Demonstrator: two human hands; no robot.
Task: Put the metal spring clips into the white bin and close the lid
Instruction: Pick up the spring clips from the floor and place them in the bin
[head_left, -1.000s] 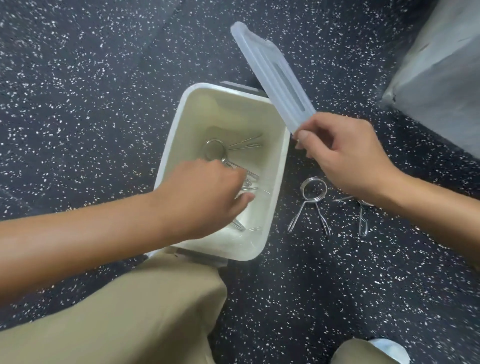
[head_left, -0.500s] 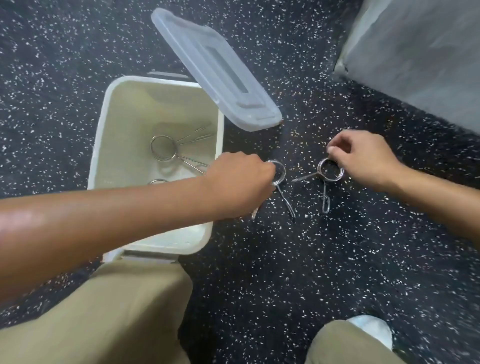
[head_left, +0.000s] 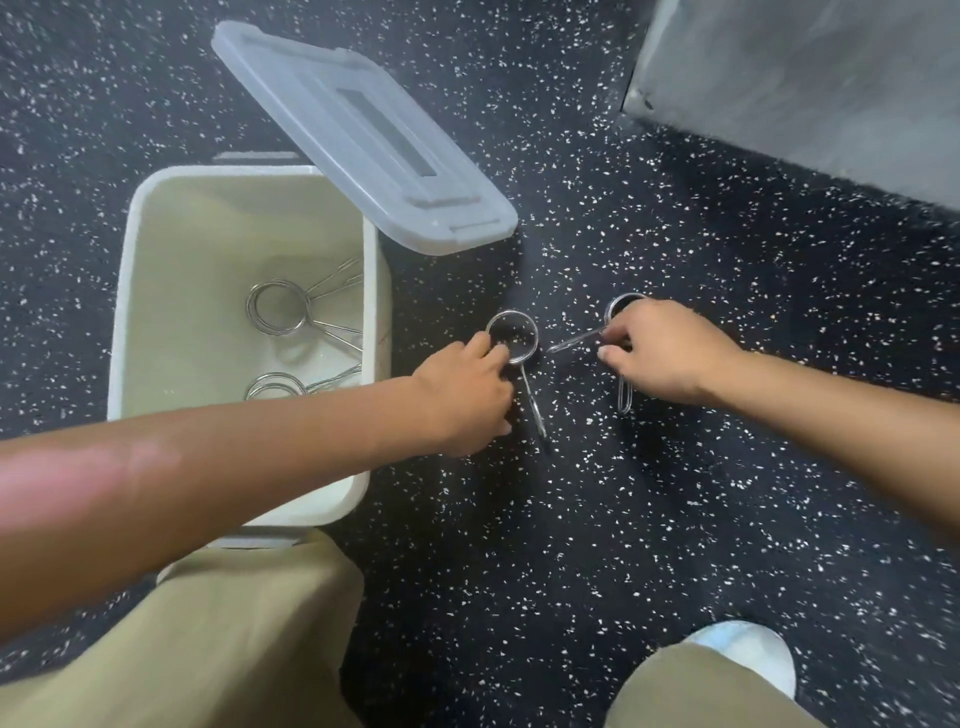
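The white bin (head_left: 123, 332) stands open on the speckled floor at the left, with two metal spring clips (head_left: 280, 312) lying inside. Its translucent lid (head_left: 358, 130) leans off the bin's far right corner. On the floor just right of the bin lies a spring clip (head_left: 514, 338); my left hand (head_left: 462, 400) pinches its coil. A second floor clip (head_left: 621, 400) lies further right, and my right hand (head_left: 670, 353) grips it around its coil and handles.
A grey concrete block (head_left: 810, 83) fills the upper right corner. My khaki-trousered knees (head_left: 208, 634) are at the bottom, and a white shoe (head_left: 748, 654) shows at the lower right. Dark speckled floor surrounds everything.
My right hand let go of the lid, which now leans by the bin, and dropped to a floor clip. My left hand left the bin and took hold of the other floor clip.
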